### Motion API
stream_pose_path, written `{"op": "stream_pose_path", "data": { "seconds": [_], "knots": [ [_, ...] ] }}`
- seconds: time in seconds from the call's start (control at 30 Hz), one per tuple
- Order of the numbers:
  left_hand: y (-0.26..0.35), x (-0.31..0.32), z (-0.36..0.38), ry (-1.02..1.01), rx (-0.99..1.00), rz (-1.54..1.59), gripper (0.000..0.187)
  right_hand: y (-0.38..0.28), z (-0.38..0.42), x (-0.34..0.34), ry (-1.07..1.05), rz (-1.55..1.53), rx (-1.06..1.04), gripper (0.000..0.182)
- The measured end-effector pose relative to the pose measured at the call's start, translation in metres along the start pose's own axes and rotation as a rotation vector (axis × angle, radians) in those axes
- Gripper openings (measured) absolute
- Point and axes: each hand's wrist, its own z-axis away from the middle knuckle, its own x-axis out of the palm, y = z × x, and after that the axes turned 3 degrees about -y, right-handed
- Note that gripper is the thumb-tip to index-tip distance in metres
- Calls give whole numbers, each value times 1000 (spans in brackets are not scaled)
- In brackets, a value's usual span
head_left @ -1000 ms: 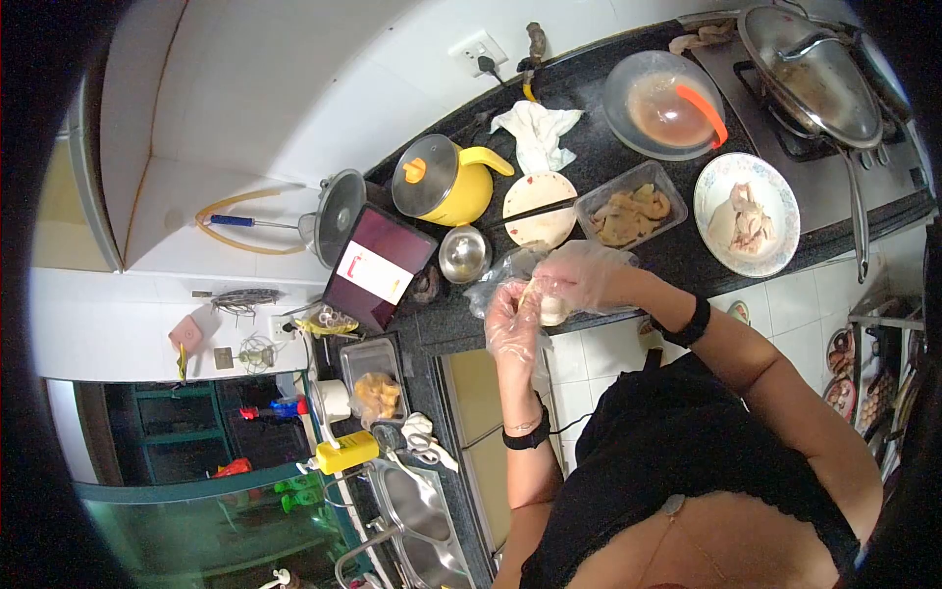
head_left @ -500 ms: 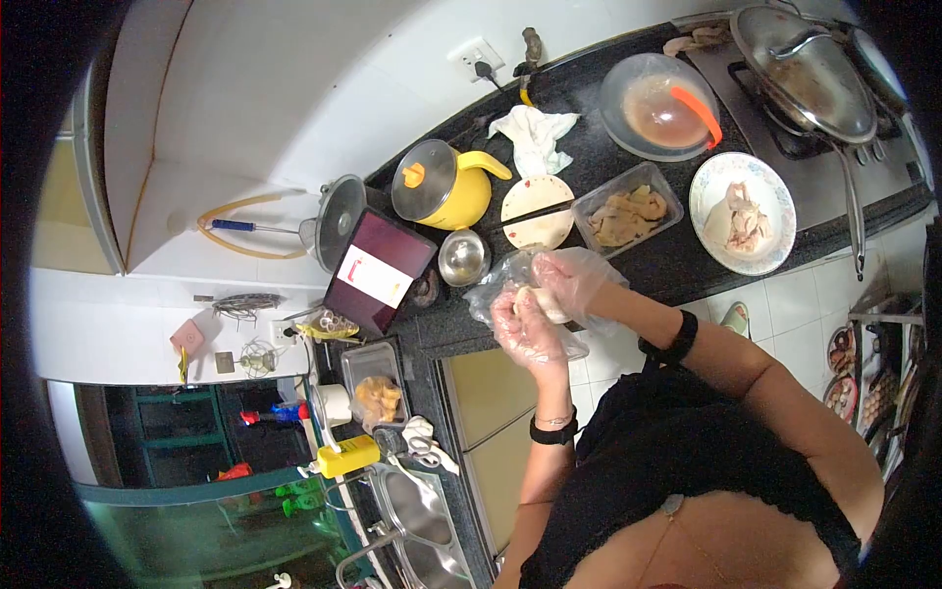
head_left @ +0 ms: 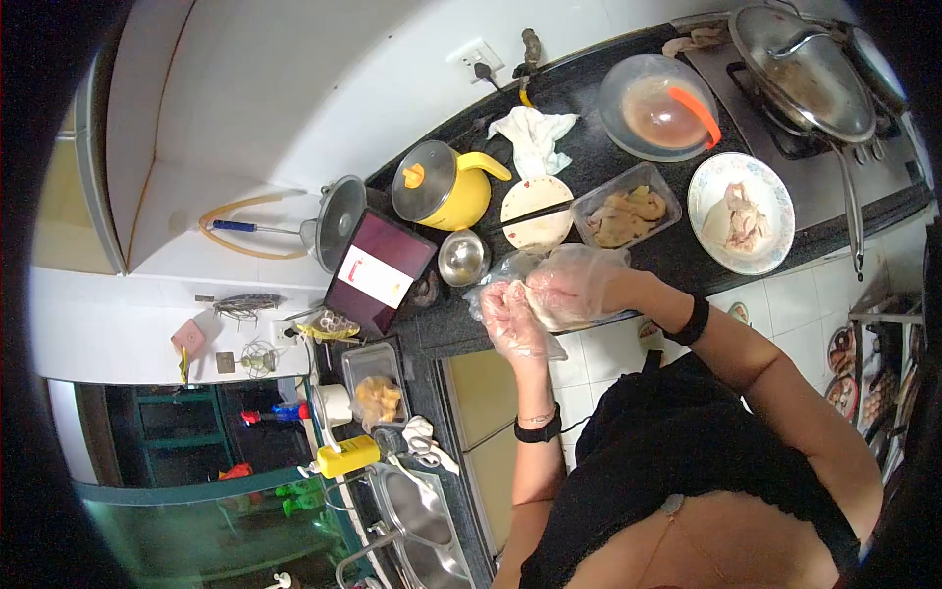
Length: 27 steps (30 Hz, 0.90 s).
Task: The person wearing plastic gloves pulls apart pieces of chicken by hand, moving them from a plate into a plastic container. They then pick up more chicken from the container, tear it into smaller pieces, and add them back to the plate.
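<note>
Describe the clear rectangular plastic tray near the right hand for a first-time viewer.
On the black speckled countertop, look beyond the clear-gloved right hand. The clear rectangular plastic tray of yellowish pieces sits between a round cream plate and a round white floral plate. Unlike both, it is straight-sided and see-through.

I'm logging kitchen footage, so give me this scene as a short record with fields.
Hands: left hand and right hand close together, both in clear gloves
Between them: mostly hidden, cannot tell
Near them: small plate with dark chopsticks across it
Clear tray: yellowish-brown food pieces
Patterned plate: pale pieces
Stove: lidded pan
</note>
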Motion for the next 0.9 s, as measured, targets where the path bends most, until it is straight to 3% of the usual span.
{"op": "stream_pose_path", "data": {
  "seconds": [0.1,0.17,0.23,0.3,0.37,0.43,0.5,0.53,0.57,0.63,0.67,0.73,0.87,0.9],
  "knots": [
    [11,7,0,119,31,-64,10,1,1,9,-149,-65,146,23],
    [13,7,-2,202,51,-115,10,-2,4,18,-127,-123,236,24],
    [11,0,-8,386,-54,-79,12,-6,6,20,-107,-182,323,26],
    [8,-8,-11,392,3,-47,11,-9,9,17,-68,-162,476,27],
    [20,-6,-13,507,-181,210,10,-4,12,22,-42,-158,492,29],
    [18,-13,-16,508,-198,368,9,2,16,22,-13,-151,508,32],
    [24,-19,-16,530,-335,555,9,8,18,20,53,-136,577,29],
    [19,-27,-15,411,-331,657,10,9,18,19,46,-231,636,37],
    [15,-29,-15,417,-328,655,10,12,18,19,42,-233,632,37],
    [8,-32,-18,364,-370,665,12,16,15,19,-13,-421,825,31],
    [0,-32,-20,404,-371,647,13,20,14,19,-18,-424,820,31],
    [-7,-28,-19,386,-322,590,12,25,11,18,-304,196,475,24],
    [5,-16,-17,327,-301,491,13,15,8,12,-366,275,485,17],
    [7,-13,-16,319,-325,470,13,18,10,18,-275,-169,574,20]
  ]
}}
